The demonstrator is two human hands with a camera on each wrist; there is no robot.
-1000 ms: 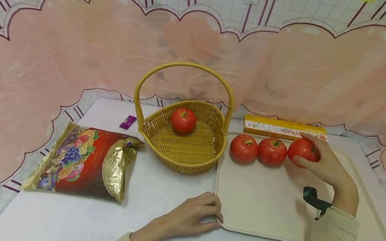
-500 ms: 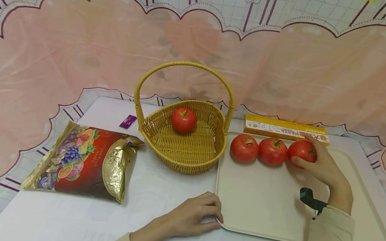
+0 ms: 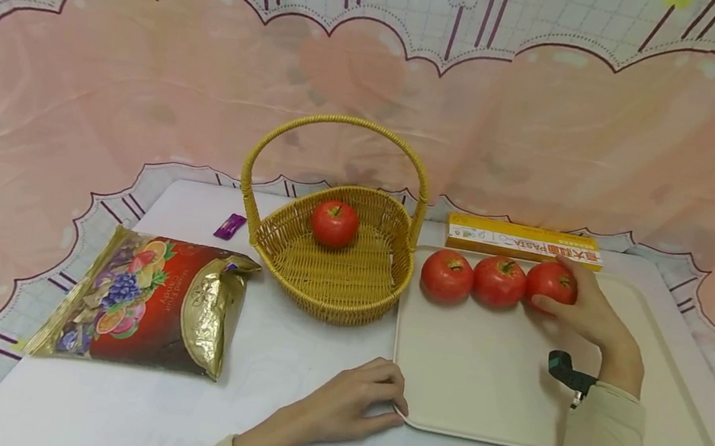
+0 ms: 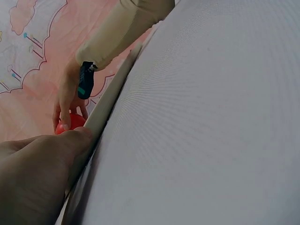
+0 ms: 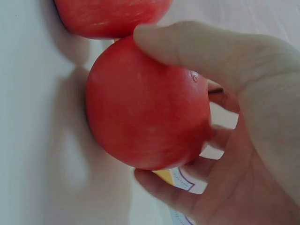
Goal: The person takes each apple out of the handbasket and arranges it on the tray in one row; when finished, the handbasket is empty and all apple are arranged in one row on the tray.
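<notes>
My right hand (image 3: 583, 311) grips a red apple (image 3: 550, 283) on the far side of the cream tray (image 3: 481, 372). In the right wrist view the thumb lies over this apple (image 5: 145, 103), with the other fingers along its opposite side. It sits right beside the middle apple (image 3: 499, 281), and a third apple (image 3: 447, 276) stands at the left end of the row. My left hand (image 3: 359, 400) holds the tray's near left corner; its thumb shows on the tray rim (image 4: 105, 101) in the left wrist view.
Left of the tray stands a yellow wicker basket (image 3: 339, 274) with a tall handle and one apple (image 3: 333, 223) inside. A candy bag (image 3: 161, 302) and a small purple candy (image 3: 230, 226) lie further left. Behind the tray is a pasta box (image 3: 524, 241).
My right hand and the apple in it have shifted slightly left, close against the middle apple. The left hand stays at the tray corner. The head view has moved a little.
</notes>
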